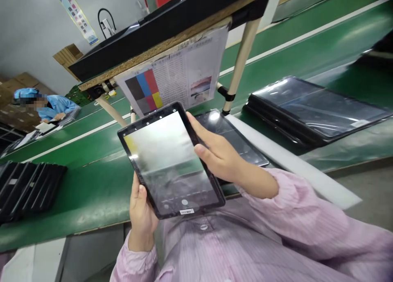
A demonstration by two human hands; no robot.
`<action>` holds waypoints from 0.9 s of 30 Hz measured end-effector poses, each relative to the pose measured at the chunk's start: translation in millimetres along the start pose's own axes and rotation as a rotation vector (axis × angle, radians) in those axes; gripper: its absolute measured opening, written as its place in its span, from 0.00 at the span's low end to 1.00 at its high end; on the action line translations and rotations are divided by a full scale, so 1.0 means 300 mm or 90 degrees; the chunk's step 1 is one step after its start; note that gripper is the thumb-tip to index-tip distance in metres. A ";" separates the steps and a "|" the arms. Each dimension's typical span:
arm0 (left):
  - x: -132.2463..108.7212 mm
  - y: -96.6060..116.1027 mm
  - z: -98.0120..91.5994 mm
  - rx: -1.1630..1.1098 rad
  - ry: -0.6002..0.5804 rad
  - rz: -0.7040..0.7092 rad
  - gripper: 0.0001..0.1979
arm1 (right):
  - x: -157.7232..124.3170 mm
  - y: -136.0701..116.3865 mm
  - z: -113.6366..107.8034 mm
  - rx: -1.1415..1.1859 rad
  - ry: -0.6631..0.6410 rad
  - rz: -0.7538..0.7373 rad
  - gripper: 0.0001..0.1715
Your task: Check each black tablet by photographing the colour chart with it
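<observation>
I hold a black tablet (170,161) upright in front of me, its screen lit with a pale camera picture. My left hand (140,210) grips its lower left edge, thumb on the bezel. My right hand (216,151) wraps round the right edge, fingers curled behind and thumb at the rim. A printed test sheet with colour patches (178,75) hangs from the shelf just beyond the tablet. Another dark tablet (236,136) lies flat on the green bench behind my right hand.
A stack of tablets in clear wrap (316,110) lies on the green bench (92,183) at right. A row of black tablets (27,187) stands at left. A white foam strip (294,163) runs along the bench edge. A person in blue (46,105) works far left.
</observation>
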State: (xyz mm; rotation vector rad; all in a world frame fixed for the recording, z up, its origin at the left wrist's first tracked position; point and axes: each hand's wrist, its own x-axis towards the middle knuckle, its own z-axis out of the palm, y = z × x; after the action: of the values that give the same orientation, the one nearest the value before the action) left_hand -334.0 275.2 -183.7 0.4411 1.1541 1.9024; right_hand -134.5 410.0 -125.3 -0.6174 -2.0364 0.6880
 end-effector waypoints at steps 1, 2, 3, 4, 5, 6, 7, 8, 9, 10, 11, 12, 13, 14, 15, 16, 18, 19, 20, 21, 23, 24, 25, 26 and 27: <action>-0.003 0.014 0.010 0.002 -0.002 -0.007 0.25 | 0.004 0.006 -0.012 0.007 -0.004 0.017 0.44; -0.003 0.031 0.019 0.005 -0.007 -0.019 0.24 | 0.007 0.014 -0.030 0.011 0.001 0.042 0.47; 0.001 0.051 0.027 0.011 -0.010 -0.033 0.24 | 0.006 0.022 -0.053 0.009 0.013 0.078 0.50; 0.009 0.072 0.032 0.020 -0.010 -0.050 0.24 | 0.002 0.033 -0.080 -0.008 0.030 0.125 0.51; 0.022 0.092 0.033 0.030 -0.006 -0.067 0.24 | -0.005 0.045 -0.112 -0.041 0.048 0.178 0.51; 0.038 0.110 0.031 0.042 0.003 -0.083 0.25 | -0.015 0.060 -0.146 -0.091 0.059 0.233 0.50; 0.059 0.125 0.026 0.055 0.016 -0.099 0.25 | -0.028 0.076 -0.180 -0.152 0.057 0.287 0.47; 0.081 0.135 0.019 0.069 0.030 -0.115 0.26 | -0.042 0.093 -0.213 -0.216 0.041 0.340 0.43; 0.105 0.141 0.011 0.084 0.041 -0.133 0.28 | -0.057 0.109 -0.243 -0.274 0.016 0.395 0.40; 0.128 0.142 0.002 0.095 0.048 -0.153 0.29 | -0.073 0.125 -0.267 -0.320 -0.014 0.449 0.38; 0.150 0.139 -0.005 0.104 0.048 -0.170 0.30 | -0.089 0.139 -0.286 -0.349 -0.045 0.500 0.38; 0.169 0.133 -0.010 0.110 0.043 -0.186 0.31 | -0.103 0.151 -0.299 -0.365 -0.069 0.543 0.38; 0.184 0.126 -0.014 0.114 0.036 -0.199 0.31 | -0.116 0.161 -0.307 -0.368 -0.085 0.576 0.39; 0.195 0.119 -0.017 0.119 0.032 -0.209 0.32 | -0.127 0.169 -0.310 -0.359 -0.096 0.595 0.39; 0.202 0.112 -0.019 0.124 0.030 -0.219 0.32 | -0.137 0.175 -0.311 -0.342 -0.102 0.603 0.40; 0.206 0.107 -0.021 0.132 0.035 -0.225 0.32 | -0.144 0.180 -0.310 -0.320 -0.101 0.606 0.40; 0.211 0.103 -0.027 0.151 0.053 -0.229 0.32 | -0.155 0.188 -0.310 -0.274 -0.080 0.616 0.41; 0.213 0.103 -0.032 0.160 0.063 -0.227 0.31 | -0.160 0.191 -0.312 -0.253 -0.065 0.624 0.42; 0.216 0.104 -0.037 0.169 0.074 -0.224 0.30 | -0.163 0.195 -0.315 -0.233 -0.048 0.635 0.42; 0.219 0.106 -0.043 0.179 0.086 -0.223 0.28 | -0.167 0.200 -0.320 -0.213 -0.034 0.646 0.42; 0.226 0.110 -0.056 0.210 0.111 -0.222 0.26 | -0.174 0.212 -0.332 -0.159 -0.022 0.661 0.42; 0.226 0.113 -0.061 0.231 0.126 -0.202 0.24 | -0.177 0.220 -0.337 -0.121 -0.018 0.661 0.41; 0.221 0.116 -0.065 0.257 0.145 -0.153 0.23 | -0.180 0.229 -0.340 -0.077 -0.008 0.659 0.39; 0.211 0.120 -0.066 0.295 0.166 -0.072 0.22 | -0.181 0.238 -0.342 -0.023 0.009 0.659 0.39; 0.193 0.124 -0.064 0.342 0.186 0.031 0.22 | -0.182 0.247 -0.343 0.035 0.032 0.660 0.38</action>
State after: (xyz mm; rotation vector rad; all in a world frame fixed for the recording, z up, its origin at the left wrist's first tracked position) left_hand -398.0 303.2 -169.0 0.4896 1.8758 1.7181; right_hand -7.5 452.4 -158.8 -1.6609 -1.5374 1.2742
